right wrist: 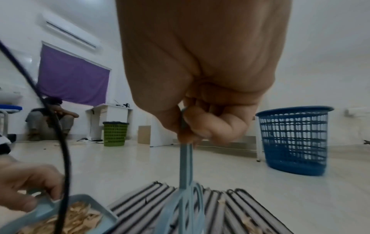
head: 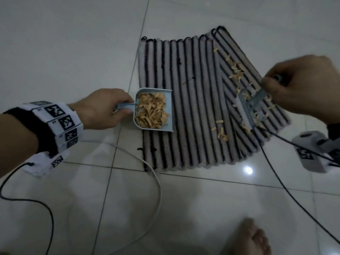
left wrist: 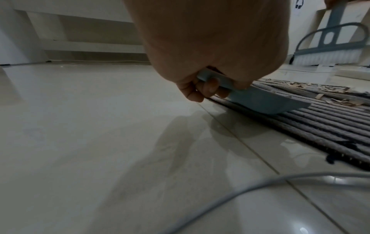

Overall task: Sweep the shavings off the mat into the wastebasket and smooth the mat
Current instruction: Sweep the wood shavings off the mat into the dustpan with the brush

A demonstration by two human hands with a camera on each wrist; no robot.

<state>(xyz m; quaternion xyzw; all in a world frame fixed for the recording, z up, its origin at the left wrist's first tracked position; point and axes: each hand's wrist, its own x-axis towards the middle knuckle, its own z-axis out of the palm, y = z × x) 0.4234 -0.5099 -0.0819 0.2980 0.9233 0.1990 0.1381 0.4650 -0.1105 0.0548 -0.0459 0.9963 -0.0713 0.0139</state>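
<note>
A grey mat with black stripes [head: 193,107] lies on the tiled floor, its right side raised in a fold. My left hand [head: 103,109] grips the handle of a light-blue dustpan [head: 154,110] full of wood shavings, set on the mat's left edge. My right hand [head: 301,85] grips the handle of a small blue brush [head: 248,107], blurred, over the mat's right part. Loose shavings [head: 235,69] lie along the fold and beside the brush. A blue wastebasket [right wrist: 294,142] stands on the floor beyond the mat in the right wrist view.
A white cable [head: 154,181] and black cables [head: 287,184] trail across the floor near the mat's front. A bare foot [head: 252,238] is at the bottom. Far off, a green basket [right wrist: 115,133], a white desk and a seated person are by the wall.
</note>
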